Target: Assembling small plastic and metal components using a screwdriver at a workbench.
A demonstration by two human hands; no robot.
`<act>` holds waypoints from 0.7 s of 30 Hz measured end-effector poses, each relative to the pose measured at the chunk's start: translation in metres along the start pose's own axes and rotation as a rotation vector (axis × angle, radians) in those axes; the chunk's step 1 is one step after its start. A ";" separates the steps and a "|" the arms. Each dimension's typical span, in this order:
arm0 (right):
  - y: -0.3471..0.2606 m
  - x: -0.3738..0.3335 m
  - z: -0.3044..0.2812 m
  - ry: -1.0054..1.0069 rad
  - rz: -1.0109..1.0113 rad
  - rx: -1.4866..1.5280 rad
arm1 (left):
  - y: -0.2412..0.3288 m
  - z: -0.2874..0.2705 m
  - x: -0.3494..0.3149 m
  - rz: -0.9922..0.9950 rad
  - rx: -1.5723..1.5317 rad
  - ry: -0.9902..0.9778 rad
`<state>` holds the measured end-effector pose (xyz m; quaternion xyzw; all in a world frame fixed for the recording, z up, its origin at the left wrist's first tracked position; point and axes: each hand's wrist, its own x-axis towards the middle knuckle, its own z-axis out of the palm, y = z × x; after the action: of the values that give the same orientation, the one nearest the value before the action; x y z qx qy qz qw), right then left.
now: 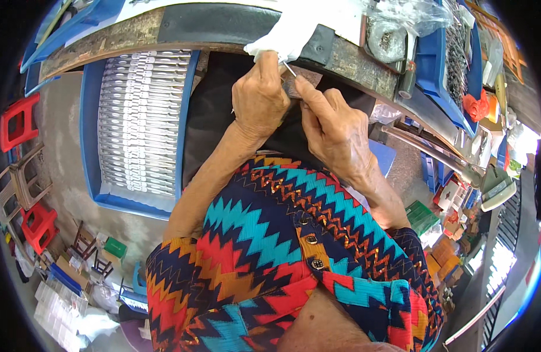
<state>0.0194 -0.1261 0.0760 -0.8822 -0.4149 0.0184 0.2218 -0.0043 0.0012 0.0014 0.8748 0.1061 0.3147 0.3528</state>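
Thin metal piece (290, 69) at the bench edge (364, 67).
Left hand (261, 97) pinches it beside white material (291, 29); right hand (339, 132) curls near its lower end, grip too hidden to tell.

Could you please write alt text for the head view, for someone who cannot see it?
A person's left hand and right hand work at the edge of a worn workbench, a thin pale piece between them and white material just beyond. Left of them, a blue tray holds rows of slim silvery pieces. The person wears a zigzag-patterned shirt.
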 end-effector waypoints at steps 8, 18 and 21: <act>-0.005 0.009 -0.008 -0.016 0.327 0.546 | 0.003 0.002 -0.002 -0.038 0.068 0.025; 0.022 0.000 0.003 -0.213 0.855 2.175 | 0.007 -0.001 0.002 -0.016 0.168 0.025; 0.009 -0.004 -0.001 -0.095 0.720 1.588 | 0.009 -0.001 -0.003 -0.109 0.153 -0.026</act>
<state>0.0237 -0.1342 0.0722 -0.5425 0.0157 0.4079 0.7342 -0.0078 -0.0062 0.0063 0.8960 0.1727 0.2748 0.3030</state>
